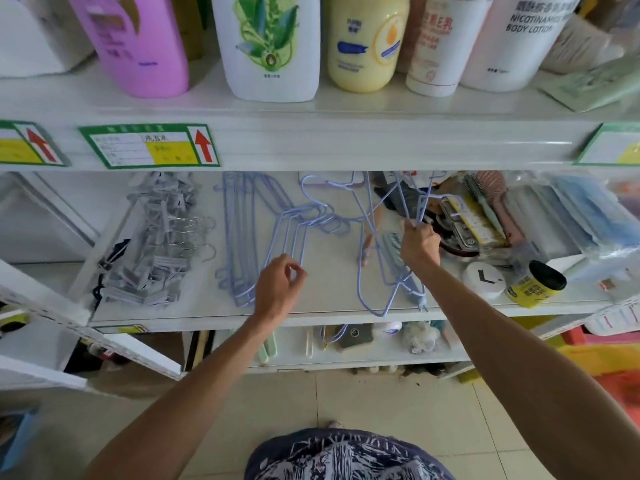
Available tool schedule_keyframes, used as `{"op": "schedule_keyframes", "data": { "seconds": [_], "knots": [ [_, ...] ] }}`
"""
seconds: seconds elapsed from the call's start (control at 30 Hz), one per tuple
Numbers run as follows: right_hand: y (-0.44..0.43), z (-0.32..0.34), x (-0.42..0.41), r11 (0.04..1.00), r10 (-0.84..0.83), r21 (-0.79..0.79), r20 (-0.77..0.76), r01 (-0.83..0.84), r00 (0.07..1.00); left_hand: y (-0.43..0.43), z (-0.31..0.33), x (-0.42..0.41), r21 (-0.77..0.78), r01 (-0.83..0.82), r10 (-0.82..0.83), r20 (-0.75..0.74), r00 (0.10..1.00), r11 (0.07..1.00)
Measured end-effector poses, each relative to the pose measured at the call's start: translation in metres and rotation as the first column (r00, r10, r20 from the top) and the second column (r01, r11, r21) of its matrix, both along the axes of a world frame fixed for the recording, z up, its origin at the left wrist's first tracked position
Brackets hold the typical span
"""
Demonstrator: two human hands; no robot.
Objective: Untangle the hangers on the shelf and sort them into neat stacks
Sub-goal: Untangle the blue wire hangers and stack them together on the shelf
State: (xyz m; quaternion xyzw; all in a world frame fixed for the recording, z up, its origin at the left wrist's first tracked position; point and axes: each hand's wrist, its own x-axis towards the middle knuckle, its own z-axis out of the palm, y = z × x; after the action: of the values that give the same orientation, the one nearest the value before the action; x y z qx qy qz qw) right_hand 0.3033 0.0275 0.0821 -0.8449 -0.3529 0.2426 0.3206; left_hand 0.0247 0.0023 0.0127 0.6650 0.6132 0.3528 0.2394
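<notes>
Untangling step: the right hand [420,244] grasps tangled pale-blue wire hangers [377,237] at centre right; the left hand [277,289], fingers loose, rests beside the flat blue stack [242,237]. Next, I think, lift one hanger free.

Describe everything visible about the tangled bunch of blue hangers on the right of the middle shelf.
The tangled blue hangers are thin, pale blue, coated-looking wire, with curved hooks and long shoulder bars. They cross one another at odd angles, unlike the flat stack of blue hangers to their left. The right hand grips several wires and lifts them; lower ends rest on the white shelf near its front edge, over a comb.
</notes>
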Motion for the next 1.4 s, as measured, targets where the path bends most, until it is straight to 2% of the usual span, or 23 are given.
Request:
{"op": "schedule_keyframes", "data": {
  "seconds": [0.03, 0.1, 0.17, 0.37, 0.47, 0.67, 0.73, 0.77, 0.8, 0.83, 0.87, 0.9, 0.97, 1.0, 1.1, 1.2, 1.4],
  "knots": [
    [0.001, 0.0, -0.002, 1.0, -0.011, 0.001, -0.003, 0.011, 1.0, 0.01, -0.002, -0.003, 0.084, -0.052, 0.065, -0.151, 0.986, 0.995],
    [0.002, 0.001, -0.01, 1.0, -0.009, -0.013, 0.026, 0.01, 1.0, 0.026, -0.008, -0.002, 0.088, -0.106, 0.135, -0.472, 0.871, 0.99],
    [0.002, 0.004, -0.017, 0.999, 0.018, -0.03, 0.082, -0.015, 0.996, 0.033, -0.013, 0.003, -0.008, -0.159, 0.123, -0.593, 0.796, 0.987],
    [0.009, 0.02, -0.024, 0.995, -0.101, -0.007, 0.093, 0.102, 0.99, 0.036, -0.013, -0.001, -0.043, -0.135, 0.079, -0.626, 0.776, 0.99],
    [0.012, 0.028, -0.023, 0.973, -0.226, 0.05, 0.017, 0.225, 0.974, 0.038, -0.01, -0.005, -0.067, -0.122, 0.051, -0.638, 0.769, 0.99],
    [0.011, 0.038, -0.03, 0.928, -0.331, 0.158, -0.057, 0.336, 0.942, 0.035, 0.001, -0.01, -0.131, -0.096, -0.003, -0.607, 0.795, 0.987],
    [0.01, 0.042, -0.035, 0.917, -0.345, 0.188, -0.069, 0.352, 0.936, 0.037, 0.012, -0.005, -0.078, -0.037, -0.008, -0.508, 0.862, 0.996],
    [0.01, 0.044, -0.04, 0.912, -0.351, 0.199, -0.077, 0.359, 0.933, 0.038, 0.021, -0.001, -0.032, 0.038, -0.047, -0.363, 0.931, 0.999],
    [0.009, 0.048, -0.045, 0.911, -0.35, 0.205, -0.076, 0.358, 0.934, 0.035, 0.036, 0.003, -0.007, 0.139, -0.138, -0.152, 0.979, 0.99],
    [0.009, 0.05, -0.05, 0.914, -0.343, 0.207, -0.062, 0.349, 0.937, 0.031, 0.052, 0.01, -0.037, 0.258, -0.256, 0.061, 0.965, 0.965],
    [0.009, 0.053, -0.056, 0.919, -0.333, 0.211, -0.046, 0.334, 0.942, 0.025, 0.07, 0.016, -0.092, 0.384, -0.359, 0.211, 0.909, 0.919],
    [0.01, 0.056, -0.062, 0.921, -0.323, 0.218, -0.033, 0.322, 0.946, 0.018, 0.085, 0.023, -0.167, 0.491, -0.434, 0.29, 0.853, 0.855],
    [0.011, 0.06, -0.075, 0.919, -0.311, 0.247, -0.025, 0.307, 0.95, 0.013, 0.099, 0.039, -0.292, 0.602, -0.509, 0.337, 0.792, 0.744],
    [0.012, 0.063, -0.081, 0.918, -0.3, 0.268, -0.019, 0.294, 0.954, 0.011, 0.102, 0.044, -0.311, 0.611, -0.514, 0.343, 0.786, 0.728],
    [0.013, 0.076, -0.097, 0.914, -0.244, 0.333, -0.007, 0.232, 0.97, 0.011, 0.1, 0.048, -0.294, 0.584, -0.462, 0.392, 0.795, 0.756],
    [0.016, 0.088, -0.107, 0.914, -0.196, 0.354, -0.042, 0.198, 0.98, 0.005, 0.099, 0.042, -0.221, 0.543, -0.354, 0.555, 0.753, 0.81],
    [0.013, 0.089, -0.119, 0.941, -0.09, 0.333, 0.06, 0.064, 0.994, -0.001, 0.098, 0.026, -0.263, 0.621, -0.309, 0.687, 0.658, 0.738]
  ]
}}
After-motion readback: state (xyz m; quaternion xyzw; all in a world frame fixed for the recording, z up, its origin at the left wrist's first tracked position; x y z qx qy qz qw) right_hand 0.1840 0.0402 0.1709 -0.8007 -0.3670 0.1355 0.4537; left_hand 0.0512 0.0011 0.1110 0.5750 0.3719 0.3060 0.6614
